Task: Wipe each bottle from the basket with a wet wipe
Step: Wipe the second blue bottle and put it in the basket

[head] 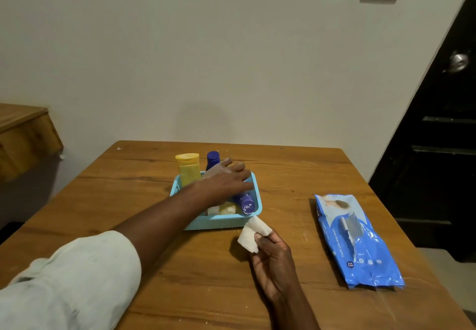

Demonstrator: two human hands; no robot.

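Table (154, 273): wooden, warm brown grain, speckled with small pale flecks; far edge set against a plain wall.

Items resting directly on it:
1. Basket (224, 222): light blue plastic with perforated walls, near the middle of the top. It contains bottles.
2. Yellow bottle (188, 168): upright on its cap, at the basket's far left corner; whether it stands inside or just behind the rim cannot be told.
3. Wipes pack (358, 239): blue soft pack with white print, lying flat, well apart from the basket toward the right edge, long side running toward the near edge.
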